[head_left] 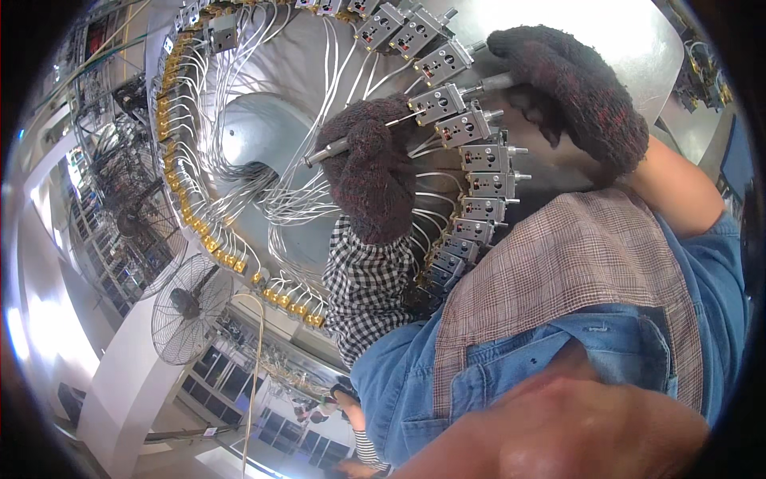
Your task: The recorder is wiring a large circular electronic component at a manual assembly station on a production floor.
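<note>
Both my hands wear dark knitted gloves. My left hand (369, 172) is closed around a slim metal screwdriver (329, 152), over the inner side of the ring. Its thin shaft points right and reaches the inner end of a grey boxy control unit (437, 105); whether the tip sits inside cannot be made out. On the outer side, my right hand (573, 96) is closed on a grey metal cylinder (496, 82) in line with that unit's shaft. Part of this grip hides behind the glove. More grey units (483, 156) with short shafts line the rim on either side.
Thin white leads (279, 203) run from the rim units to the middle of the round metal fixture (291, 132). Brass-coloured parts (191, 215) line its left rim. A floor fan (187, 307) stands at lower left. Another person's striped sleeve (367, 449) shows at the bottom.
</note>
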{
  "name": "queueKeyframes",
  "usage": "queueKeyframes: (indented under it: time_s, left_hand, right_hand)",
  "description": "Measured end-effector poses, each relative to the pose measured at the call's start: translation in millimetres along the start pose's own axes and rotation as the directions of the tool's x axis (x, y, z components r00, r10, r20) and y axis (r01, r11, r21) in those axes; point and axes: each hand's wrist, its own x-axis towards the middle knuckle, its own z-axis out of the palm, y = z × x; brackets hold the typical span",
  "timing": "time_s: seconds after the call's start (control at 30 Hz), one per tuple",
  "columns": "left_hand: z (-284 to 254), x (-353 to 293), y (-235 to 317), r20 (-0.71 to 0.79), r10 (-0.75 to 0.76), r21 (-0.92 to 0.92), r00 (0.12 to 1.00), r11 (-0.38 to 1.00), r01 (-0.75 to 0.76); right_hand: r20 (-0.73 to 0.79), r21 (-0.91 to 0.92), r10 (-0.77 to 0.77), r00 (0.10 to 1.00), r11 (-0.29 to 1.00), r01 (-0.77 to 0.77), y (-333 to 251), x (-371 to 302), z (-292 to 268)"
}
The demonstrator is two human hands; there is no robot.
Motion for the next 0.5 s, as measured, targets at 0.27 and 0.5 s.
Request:
queueKeyframes:
  time_s: [0.27, 0.5]
  left_hand:
    - [-3.4, 2.7, 0.1, 0.031, 0.023, 0.050, 0.999, 0.998, -0.025]
    - [5.0, 3.8, 6.9, 0.093, 0.055, 0.428, 0.994, 0.899, -0.090]
  right_hand:
    - [0.516, -0.768, -0.661, 0.545, -0.076, 0.636, -2.4, 8.5, -5.0]
    - [0.414, -0.564, -0.664, 0.623, 0.350, 0.748, 14.0, 13.7, -14.5]
